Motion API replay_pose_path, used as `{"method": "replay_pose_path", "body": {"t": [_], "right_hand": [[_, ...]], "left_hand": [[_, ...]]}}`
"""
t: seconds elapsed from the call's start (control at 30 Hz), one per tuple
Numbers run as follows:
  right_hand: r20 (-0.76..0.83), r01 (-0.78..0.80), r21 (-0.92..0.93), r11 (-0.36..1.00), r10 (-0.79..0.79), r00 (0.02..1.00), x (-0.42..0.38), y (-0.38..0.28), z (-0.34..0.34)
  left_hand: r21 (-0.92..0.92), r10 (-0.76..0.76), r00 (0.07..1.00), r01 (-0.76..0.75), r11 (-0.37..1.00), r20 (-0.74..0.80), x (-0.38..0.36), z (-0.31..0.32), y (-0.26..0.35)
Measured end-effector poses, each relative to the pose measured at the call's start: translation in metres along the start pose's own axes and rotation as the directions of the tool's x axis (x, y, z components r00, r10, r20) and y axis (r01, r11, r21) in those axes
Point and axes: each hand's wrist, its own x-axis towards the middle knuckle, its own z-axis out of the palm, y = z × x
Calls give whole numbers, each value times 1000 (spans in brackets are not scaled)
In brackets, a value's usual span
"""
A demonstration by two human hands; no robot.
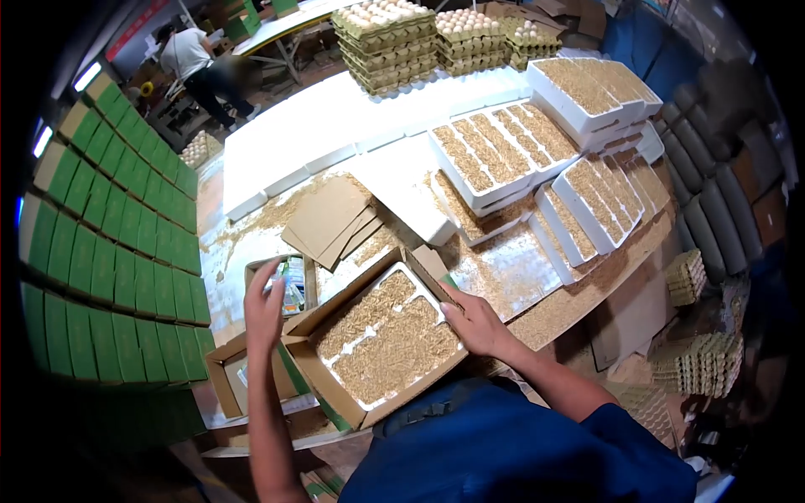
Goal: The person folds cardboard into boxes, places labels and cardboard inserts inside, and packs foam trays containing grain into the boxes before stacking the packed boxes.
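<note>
Your left forearm rises to your left hand (264, 308), fingers loosely parted beside the packet box (311, 289). Your right forearm slants in from the right, the right hand (476, 324) gripping the carton (322, 377), thumb over its rim. That carton, holding a husk-filled tray (362, 341), lies before your waist at the worktop's (521, 267) near edge.

Two bright tube lights (87, 77) glow at 10 o'clock, near a red banner (138, 27); a white-topped surface (281, 28) stands at 11 o'clock, a blue backdrop (658, 63) at 2.
</note>
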Motion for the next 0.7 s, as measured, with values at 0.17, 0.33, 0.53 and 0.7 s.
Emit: {"method": "replay_pose_path", "body": {"t": [0.17, 0.33, 0.53, 0.7], "right_hand": [[-62, 20, 18, 1000, -19, 998, 4, 8, 7], [-116, 27, 7, 1000, -26, 993, 3, -1, 7], [-100, -23, 2, 1000, 23, 995, 7, -6, 6], [-59, -22, -17, 1000, 21, 998, 7, -10, 4]], "left_hand": [[483, -98, 857, -187, 855, 505, 163, 83, -84], [696, -146, 880, -245, 675, 452, 222, 170, -166], [784, -155, 945, -139, 605, 288, 237, 219, -175], [791, -93, 940, -220, 570, 328, 253, 216, -182]]}}
